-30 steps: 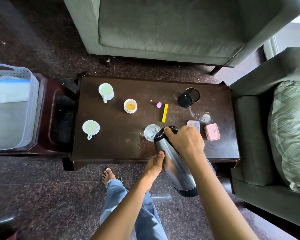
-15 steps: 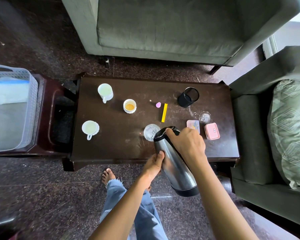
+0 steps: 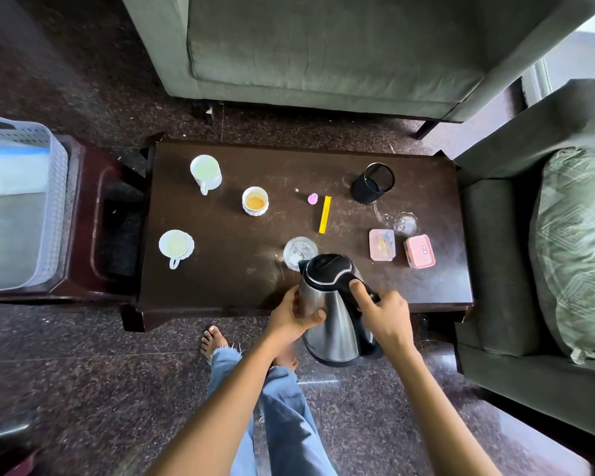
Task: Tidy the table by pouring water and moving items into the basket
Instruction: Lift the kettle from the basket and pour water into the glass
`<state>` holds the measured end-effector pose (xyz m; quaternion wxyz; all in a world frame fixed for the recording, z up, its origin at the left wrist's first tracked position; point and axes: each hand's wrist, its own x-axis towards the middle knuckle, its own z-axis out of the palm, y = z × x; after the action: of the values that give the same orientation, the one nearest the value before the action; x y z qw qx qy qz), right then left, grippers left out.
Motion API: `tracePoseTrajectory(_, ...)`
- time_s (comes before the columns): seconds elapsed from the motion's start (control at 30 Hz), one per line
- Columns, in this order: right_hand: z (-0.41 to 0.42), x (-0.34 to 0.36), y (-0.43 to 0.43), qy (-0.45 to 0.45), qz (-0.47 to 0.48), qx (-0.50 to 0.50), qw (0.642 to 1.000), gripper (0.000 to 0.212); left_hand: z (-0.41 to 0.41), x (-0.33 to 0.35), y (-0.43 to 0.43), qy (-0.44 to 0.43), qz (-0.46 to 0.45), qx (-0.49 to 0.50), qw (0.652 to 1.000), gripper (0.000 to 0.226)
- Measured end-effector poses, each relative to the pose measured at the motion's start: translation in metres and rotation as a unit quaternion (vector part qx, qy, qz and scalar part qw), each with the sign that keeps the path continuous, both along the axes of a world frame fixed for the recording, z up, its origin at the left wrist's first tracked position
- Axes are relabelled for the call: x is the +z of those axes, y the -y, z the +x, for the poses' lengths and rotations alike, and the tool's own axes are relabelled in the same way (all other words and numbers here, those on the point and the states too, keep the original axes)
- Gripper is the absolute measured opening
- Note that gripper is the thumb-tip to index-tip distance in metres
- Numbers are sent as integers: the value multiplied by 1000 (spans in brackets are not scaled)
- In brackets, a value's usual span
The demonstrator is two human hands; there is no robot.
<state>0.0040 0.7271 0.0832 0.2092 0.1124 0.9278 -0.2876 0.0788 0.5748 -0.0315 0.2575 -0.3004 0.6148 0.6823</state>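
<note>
A steel kettle (image 3: 334,324) with a black lid hangs over the near edge of the dark table (image 3: 234,280), close to upright, its spout beside a clear glass (image 3: 298,252). My right hand (image 3: 383,317) grips the black handle. My left hand (image 3: 294,312) presses against the kettle's left side. On the table stand two white mugs (image 3: 205,172) (image 3: 176,245), a small white cup (image 3: 255,201) holding orange liquid, a black mesh cup (image 3: 373,183), a second glass (image 3: 406,224), two pink boxes (image 3: 382,244) (image 3: 420,251), a yellow stick (image 3: 324,214) and a pink bit (image 3: 312,198). The white basket (image 3: 54,201) sits at far left.
The basket rests on a dark wooden stool (image 3: 83,269) left of the table. A grey-green sofa (image 3: 323,53) stands behind the table and an armchair with a patterned cushion (image 3: 574,249) at right. My jeans-clad legs and bare feet (image 3: 213,340) are at the table's near edge.
The kettle has swung back from its steep tilt over the glass to nearly upright. My right hand has slid down the handle, and my left hand now wraps further round the body.
</note>
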Motion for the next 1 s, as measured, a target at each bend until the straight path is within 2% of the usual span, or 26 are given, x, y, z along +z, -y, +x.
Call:
tracePoseTrajectory(0.1, 9, -6, -3, -6, -42, -16, 999, 59, 5, -2, 4, -15, -7, 12, 1000, 117)
tracePoseTrajectory(0.2, 18, -7, -5, -16, -111, -48, 992, 58, 5, 13, 20, -42, 17, 21, 999, 109)
tracePoseTrajectory(0.27, 23, -3, -1, -32, -147, -60, 987, 55, 5, 25, 39, -65, 27, 57, 996, 93)
tracePoseTrajectory(0.33, 25, 6, 12, -50, -187, -65, 979, 53, 7, 37, 63, -74, 1, 99, 992, 69)
tracePoseTrajectory(0.43, 25, 25, 42, -74, -266, -66, 959, 51, 9, 55, 100, -71, -19, 171, 983, 45)
tracePoseTrajectory(0.53, 21, 42, 77, -95, -322, -38, 941, 56, 9, 72, 139, -89, -59, 263, 959, 37)
tracePoseTrajectory(0.67, 13, 62, 140, -104, -404, -8, 909, 43, 16, 91, 203, -128, -107, 354, 920, 25)
tracePoseTrajectory(0.8, 4, 71, 213, -101, -438, 29, 893, 52, 31, 106, 263, -155, -164, 403, 887, 19)
tracePoseTrajectory(0.9, 2, 74, 267, -94, -459, 49, 882, 50, 44, 112, 304, -152, -183, 450, 861, 15)
tracePoseTrajectory(1.0, 4, 73, 323, -87, -477, 82, 871, 50, 60, 117, 339, -138, -218, 510, 821, 15)
